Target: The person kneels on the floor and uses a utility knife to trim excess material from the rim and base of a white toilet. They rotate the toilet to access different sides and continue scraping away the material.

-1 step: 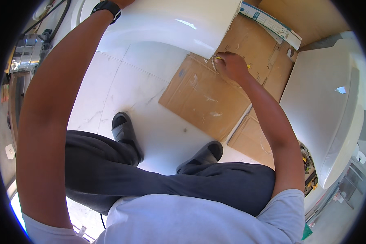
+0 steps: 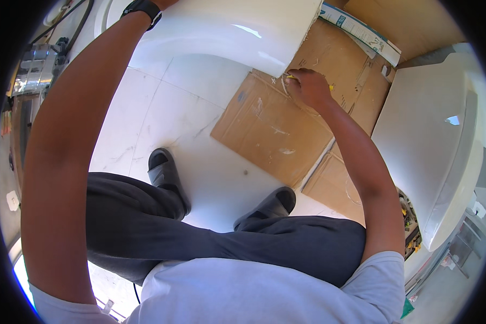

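Note:
A large glossy white moulded piece [image 2: 221, 32] with a rounded edge fills the top of the view. My left hand [image 2: 166, 3] is at its top left, mostly cut off by the frame edge, so its fingers do not show. My right hand [image 2: 310, 87] is closed around a slim yellow tool [image 2: 331, 87], most of which is hidden in the grip. The fingertips are at the lower right corner of the white piece, beside its rough cut edge. Thin pale scraps [image 2: 284, 85] lie or hang there.
Flattened brown cardboard [image 2: 275, 129] covers the tiled floor [image 2: 194, 108] under my right arm. A second white moulded piece [image 2: 426, 140] stands at the right, with a container of small parts [image 2: 411, 224] beside it. A long printed carton [image 2: 362, 32] lies at the upper right. My sandalled feet are below.

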A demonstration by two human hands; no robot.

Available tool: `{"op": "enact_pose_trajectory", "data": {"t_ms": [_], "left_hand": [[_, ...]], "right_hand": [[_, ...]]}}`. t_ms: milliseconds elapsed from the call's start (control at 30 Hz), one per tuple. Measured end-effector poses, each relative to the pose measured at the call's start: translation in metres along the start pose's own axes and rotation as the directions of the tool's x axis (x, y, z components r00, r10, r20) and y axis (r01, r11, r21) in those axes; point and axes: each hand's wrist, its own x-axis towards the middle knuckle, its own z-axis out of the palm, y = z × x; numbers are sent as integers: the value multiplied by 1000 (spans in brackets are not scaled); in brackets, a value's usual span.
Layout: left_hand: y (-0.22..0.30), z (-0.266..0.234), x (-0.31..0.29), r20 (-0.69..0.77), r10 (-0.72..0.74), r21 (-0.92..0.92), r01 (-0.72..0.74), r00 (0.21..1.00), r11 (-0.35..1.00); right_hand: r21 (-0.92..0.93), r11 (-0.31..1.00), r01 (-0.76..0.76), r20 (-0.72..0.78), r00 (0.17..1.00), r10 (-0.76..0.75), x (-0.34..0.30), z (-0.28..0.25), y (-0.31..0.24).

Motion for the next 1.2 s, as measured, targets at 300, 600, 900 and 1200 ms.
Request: {"op": "enact_pose_trajectory", "data": {"t_ms": [300, 600, 900, 1200], "left_hand": [[3, 1, 6, 10, -44, -67, 45, 999, 997], [1, 0, 5, -4, -24, -107, 23, 1000, 994], [4, -1, 5, 5, -61, -117, 61, 998, 991], [6, -2, 5, 36, -105, -135, 109, 994, 985]], "right_hand": [[-12, 1000, 18, -58, 998, -18, -11, -21, -17], [126, 990, -68, -13, 997, 71, -23, -26, -29], [188, 979, -82, -80, 992, 98, -24, -21, -38], [158, 976, -151, 19, 989, 149, -21, -35, -44]]}}
